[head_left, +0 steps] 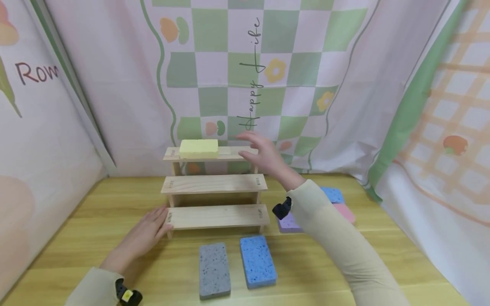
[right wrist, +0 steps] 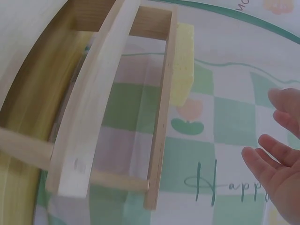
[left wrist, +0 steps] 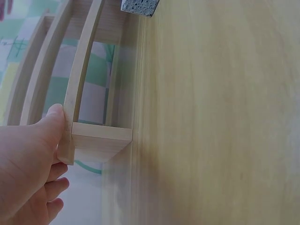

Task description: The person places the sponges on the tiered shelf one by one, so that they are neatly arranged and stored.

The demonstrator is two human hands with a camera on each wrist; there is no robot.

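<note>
A three-step wooden shelf (head_left: pixel 216 216) stands on the table. My left hand (head_left: pixel 147 229) grips the left end of its lowest step. In the left wrist view the thumb of that hand (left wrist: pixel 28 164) lies along one side of the board (left wrist: pixel 77 79), the fingers on the other. On the left part of the top step lies a yellow sponge (head_left: pixel 199 148), also visible in the right wrist view as a yellow block (right wrist: pixel 183 65). Over the right end of that step, my right hand (head_left: pixel 264 155) is raised with fingers spread apart and nothing between them (right wrist: pixel 276 154).
Before the shelf lie a grey sponge (head_left: pixel 214 270) and a blue sponge (head_left: pixel 258 261). Right of it, partly behind my right sleeve, are a purple sponge (head_left: pixel 289 223), a pink one (head_left: pixel 346 212) and another blue one (head_left: pixel 333 195). A patterned curtain (head_left: pixel 245 68) hangs behind.
</note>
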